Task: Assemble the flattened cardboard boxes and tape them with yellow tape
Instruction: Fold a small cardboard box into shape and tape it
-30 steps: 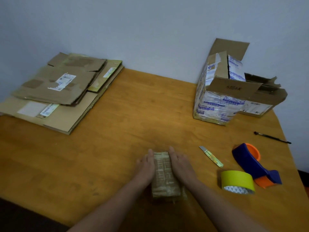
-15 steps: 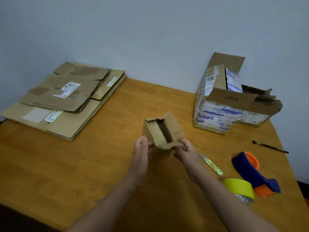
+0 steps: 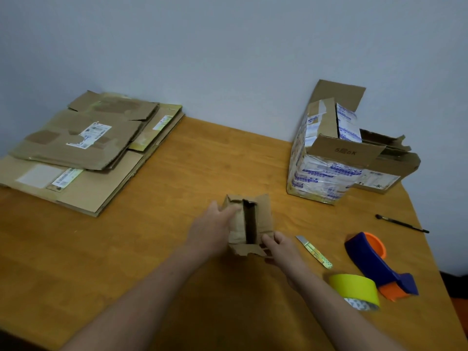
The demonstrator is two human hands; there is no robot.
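A small brown cardboard box (image 3: pixel 263 221) stands on the wooden table (image 3: pixel 152 249) in front of me, its top flaps folded inward with a dark gap between them. My left hand (image 3: pixel 212 224) presses flat against the box's left side and left flap. My right hand (image 3: pixel 281 245) pinches the box's near right corner at a flap. A roll of yellow tape (image 3: pixel 354 290) lies on the table to the right. A stack of flattened cardboard boxes (image 3: pixel 83 148) lies at the far left.
Two assembled boxes (image 3: pixel 326 168) with open flaps stand at the back right against the wall. A small utility knife (image 3: pixel 314 252), a blue and orange tape dispenser (image 3: pixel 374 262) and a black pen (image 3: pixel 402 223) lie on the right side.
The flat box was lifted, opened into shape, then set upright on the table. My hands now fold its top flaps inward.
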